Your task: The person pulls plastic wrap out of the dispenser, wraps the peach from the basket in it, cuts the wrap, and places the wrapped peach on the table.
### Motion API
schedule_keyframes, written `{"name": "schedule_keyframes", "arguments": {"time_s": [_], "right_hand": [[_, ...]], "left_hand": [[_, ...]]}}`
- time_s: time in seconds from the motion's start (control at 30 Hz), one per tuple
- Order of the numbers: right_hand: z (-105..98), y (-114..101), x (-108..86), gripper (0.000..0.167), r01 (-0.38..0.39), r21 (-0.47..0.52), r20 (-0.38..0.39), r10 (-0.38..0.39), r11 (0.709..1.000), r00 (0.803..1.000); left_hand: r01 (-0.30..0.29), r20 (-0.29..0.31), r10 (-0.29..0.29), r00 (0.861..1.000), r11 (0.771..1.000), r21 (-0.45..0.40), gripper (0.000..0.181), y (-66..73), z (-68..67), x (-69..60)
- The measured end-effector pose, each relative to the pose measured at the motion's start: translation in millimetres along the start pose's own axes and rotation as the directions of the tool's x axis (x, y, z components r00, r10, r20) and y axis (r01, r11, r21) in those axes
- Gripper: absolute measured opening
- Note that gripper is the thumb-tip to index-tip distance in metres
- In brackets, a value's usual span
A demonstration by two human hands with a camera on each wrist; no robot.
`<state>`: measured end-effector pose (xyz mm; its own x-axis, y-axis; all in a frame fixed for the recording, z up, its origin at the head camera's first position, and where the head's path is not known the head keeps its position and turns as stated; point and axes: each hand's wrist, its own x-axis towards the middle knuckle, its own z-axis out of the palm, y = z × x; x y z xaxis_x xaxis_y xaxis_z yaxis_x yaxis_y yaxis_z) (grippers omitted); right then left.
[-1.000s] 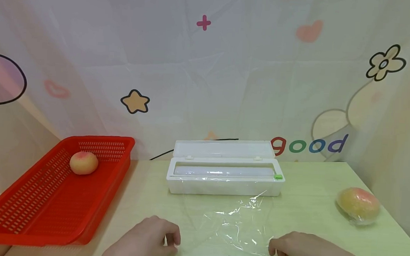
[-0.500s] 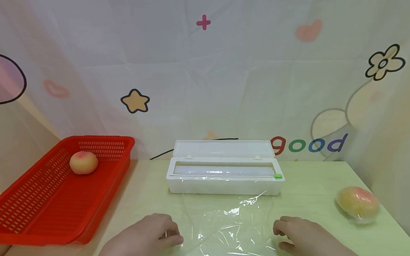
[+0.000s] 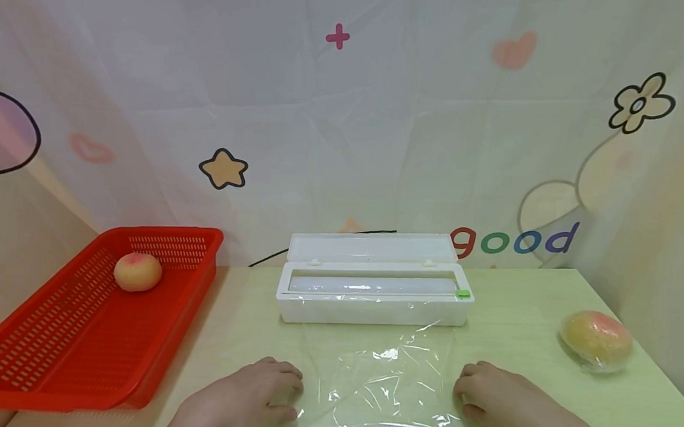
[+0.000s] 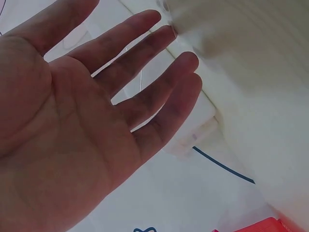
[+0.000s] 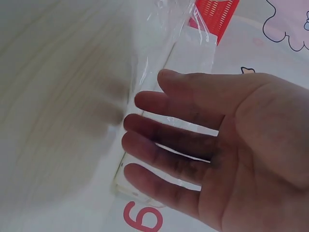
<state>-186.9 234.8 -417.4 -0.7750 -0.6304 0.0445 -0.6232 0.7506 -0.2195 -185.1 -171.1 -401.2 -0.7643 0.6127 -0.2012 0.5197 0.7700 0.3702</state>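
A sheet of clear plastic wrap lies spread on the table, running from the front of a white wrap dispenser box toward me. Beside its left edge is my left hand, whose fingers are spread with nothing in them. At the right edge of the sheet is my right hand. Its fingers are loosely bent and hold nothing; the wrap passes close behind the fingertips, and whether they touch it I cannot tell. In the box, under the raised lid, sits a roll of wrap.
On the left stands a red plastic basket with one peach inside. A peach wrapped in clear film lies at the table's right side. Behind everything hangs a printed curtain. A green slider sits on the box's right end.
My right hand has moved slightly away from me, and my left hand has shifted a little. The plastic wrap's glints now spread wider across the table. The box and peaches stay put.
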Motion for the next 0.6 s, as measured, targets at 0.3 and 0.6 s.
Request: {"name": "schedule_keyframes", "arguments": {"time_s": [0.3,0.6], "right_hand": [[-1.2,0.2,-3.7,0.016,-0.142,0.047,0.039,0.140,0.989,0.989],[-5.0,9.6,-4.5,0.013,-0.144,0.065,0.069,0.139,0.987,0.988]], "left_hand": [[0.003,-0.038,-0.002,0.999,0.999,0.032,0.019,-0.4,0.6,-0.5],[-0.007,-0.084,0.004,0.996,0.999,-0.045,0.022,-1.4,-0.6,-3.3]]}}
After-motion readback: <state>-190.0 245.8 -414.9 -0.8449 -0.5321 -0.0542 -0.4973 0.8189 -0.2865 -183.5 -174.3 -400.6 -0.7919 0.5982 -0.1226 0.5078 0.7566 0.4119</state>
